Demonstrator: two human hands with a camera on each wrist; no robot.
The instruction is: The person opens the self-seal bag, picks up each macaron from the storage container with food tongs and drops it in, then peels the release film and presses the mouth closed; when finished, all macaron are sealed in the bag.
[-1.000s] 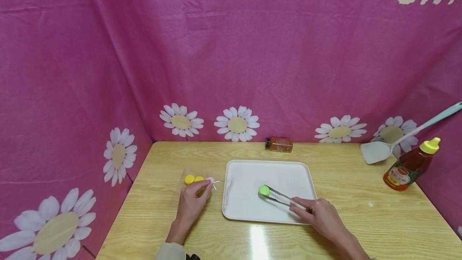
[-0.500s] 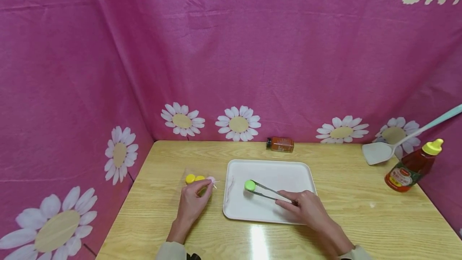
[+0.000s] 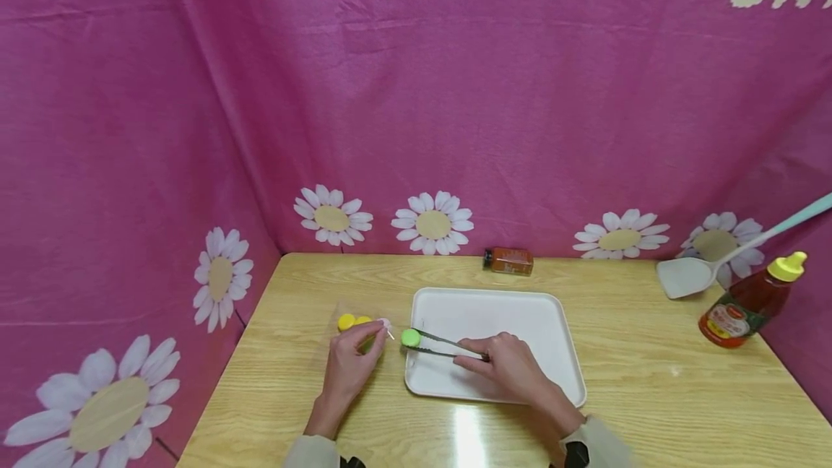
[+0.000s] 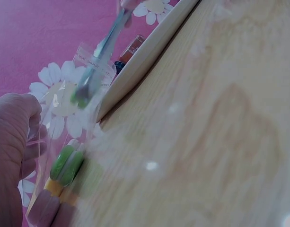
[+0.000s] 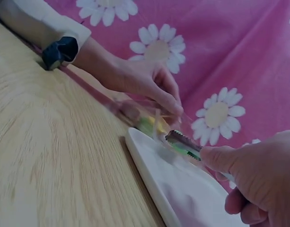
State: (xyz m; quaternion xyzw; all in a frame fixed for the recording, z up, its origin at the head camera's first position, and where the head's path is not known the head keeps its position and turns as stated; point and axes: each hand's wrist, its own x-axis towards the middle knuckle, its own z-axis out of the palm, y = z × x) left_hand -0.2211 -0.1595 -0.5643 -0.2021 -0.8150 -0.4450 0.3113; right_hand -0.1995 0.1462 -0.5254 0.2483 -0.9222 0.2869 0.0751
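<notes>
My left hand (image 3: 349,360) pinches the edge of a clear plastic bag (image 4: 93,66) at the table's left. Inside the bag lie several macarons: yellow (image 3: 347,322), pink (image 3: 385,323), and a green one (image 4: 67,165) seen from the left wrist. My right hand (image 3: 510,367) grips metal tongs (image 3: 445,341), their tips closed around another green macaron (image 3: 411,338). This macaron is above the left rim of a white tray (image 3: 507,313), beside the bag's mouth. In the right wrist view the tongs (image 5: 182,142) partly hide it.
Behind the tray a small red-brown bottle (image 3: 509,261) lies on its side. A sauce bottle with a yellow cap (image 3: 741,309) and a white spatula (image 3: 689,276) are at the far right. A pink cloth (image 3: 416,107) with daisies hangs along the table's back and left.
My right hand has carried the green macaron in the tongs leftward across the tray, to its left rim near the bag. My left hand has stayed almost in place, still pinching the bag.
</notes>
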